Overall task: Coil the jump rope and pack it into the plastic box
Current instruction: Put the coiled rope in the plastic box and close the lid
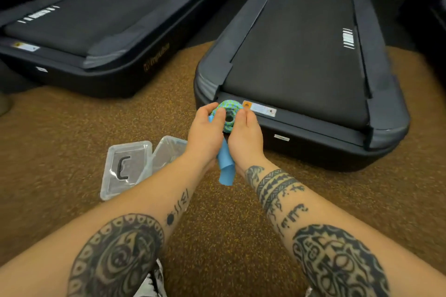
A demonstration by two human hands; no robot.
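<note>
The jump rope [229,111] is a green and blue braided cord wound into a tight round coil with a dark hole in its middle. My left hand [207,128] and my right hand [246,132] press it from both sides, held up above the floor. A light blue handle [225,166] hangs down between my wrists. The clear plastic box [169,152] stands open on the floor just left of my left forearm, partly hidden by it. Its clear lid [125,169] with a black handle lies flat beside it on the left.
A dark treadmill deck [301,67] lies right behind my hands, its near edge close to the coil. A second treadmill [96,19] sits at the far left. The floor is brown speckled rubber [72,128].
</note>
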